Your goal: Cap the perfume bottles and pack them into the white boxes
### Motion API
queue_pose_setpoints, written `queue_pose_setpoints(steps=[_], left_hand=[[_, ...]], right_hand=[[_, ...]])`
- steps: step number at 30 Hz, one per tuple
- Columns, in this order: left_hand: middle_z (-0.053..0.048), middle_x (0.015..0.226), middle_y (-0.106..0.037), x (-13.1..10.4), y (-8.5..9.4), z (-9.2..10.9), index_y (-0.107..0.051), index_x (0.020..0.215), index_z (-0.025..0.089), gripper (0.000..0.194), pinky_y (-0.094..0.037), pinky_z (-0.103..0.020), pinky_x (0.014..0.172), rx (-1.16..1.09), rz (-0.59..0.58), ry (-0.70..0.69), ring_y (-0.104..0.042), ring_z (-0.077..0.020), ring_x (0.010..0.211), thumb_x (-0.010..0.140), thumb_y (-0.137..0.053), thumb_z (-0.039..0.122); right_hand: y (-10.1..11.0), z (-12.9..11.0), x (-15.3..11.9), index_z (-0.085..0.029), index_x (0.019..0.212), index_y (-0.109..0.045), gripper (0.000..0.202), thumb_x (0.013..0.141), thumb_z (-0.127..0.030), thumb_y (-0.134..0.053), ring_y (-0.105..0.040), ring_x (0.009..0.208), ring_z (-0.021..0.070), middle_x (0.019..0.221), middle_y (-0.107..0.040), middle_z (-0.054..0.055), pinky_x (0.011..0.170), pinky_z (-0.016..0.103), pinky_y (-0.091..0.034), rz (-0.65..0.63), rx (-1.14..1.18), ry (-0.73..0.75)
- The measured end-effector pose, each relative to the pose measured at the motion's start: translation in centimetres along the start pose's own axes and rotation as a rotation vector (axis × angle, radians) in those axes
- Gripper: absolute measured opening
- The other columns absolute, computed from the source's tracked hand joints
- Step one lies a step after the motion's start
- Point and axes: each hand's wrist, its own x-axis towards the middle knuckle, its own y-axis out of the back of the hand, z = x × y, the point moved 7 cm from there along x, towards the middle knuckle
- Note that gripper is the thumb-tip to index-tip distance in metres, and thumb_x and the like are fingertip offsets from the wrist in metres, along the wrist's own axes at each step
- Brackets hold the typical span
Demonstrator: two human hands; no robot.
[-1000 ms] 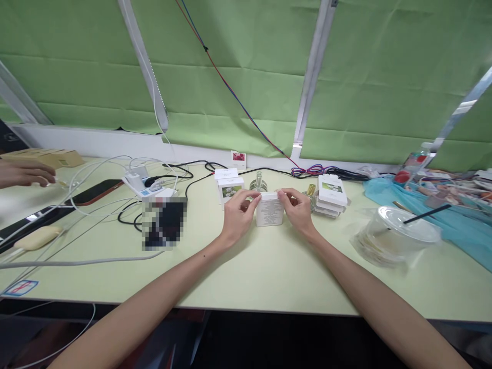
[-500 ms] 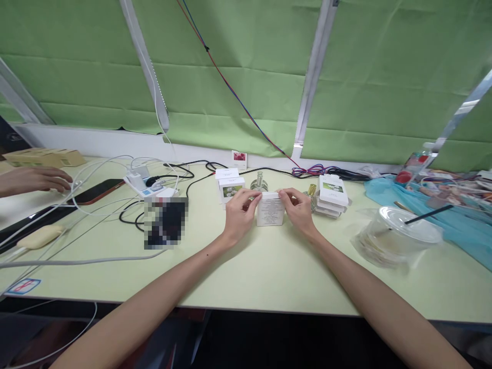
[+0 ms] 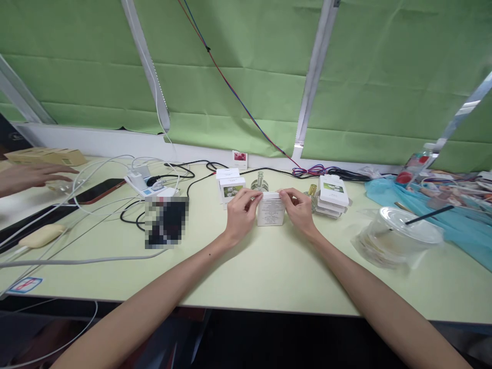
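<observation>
A small white box (image 3: 270, 211) with fine print on its front stands upright on the table. My left hand (image 3: 243, 211) pinches its upper left corner, and my right hand (image 3: 298, 209) pinches the upper right corner. Just behind the box is a glass bottle (image 3: 260, 180). Another bottle with a gold-coloured neck (image 3: 312, 192) stands beyond my right hand, partly hidden. White boxes with a flower picture lie on both sides: a pair at the left (image 3: 231, 188) and a stack at the right (image 3: 332, 192).
A lidded plastic cup (image 3: 407, 230) with a black straw and a blue plastic bag (image 3: 388, 190) are at the right. Leftward lie a power strip (image 3: 156, 190), cables, a phone (image 3: 100, 190) and another person's hand (image 3: 34, 177). A pixelated patch covers something left of centre.
The other person's hand at the far left has shifted slightly, and a clear object shows more under it. My hands and the box look almost unmoved.
</observation>
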Motion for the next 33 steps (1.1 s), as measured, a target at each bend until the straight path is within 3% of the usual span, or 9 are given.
queue_pose_setpoints(steps=[33], left_hand=[[-0.004,0.088,-0.067,0.06,-0.14,0.27,-0.07,0.094,0.02,0.014,-0.047,-0.024,0.058,0.046,-0.02,-0.075,-0.06,-0.0126,0.071,0.099,-0.057,0.022]], right_hand=[[0.03,-0.42,-0.08,-0.022,0.078,-0.069,0.04,0.088,-0.059,-0.062,-0.05,0.06,0.0141,0.069,-0.062,0.001,0.051,0.028,-0.039,-0.017,-0.063,0.0]])
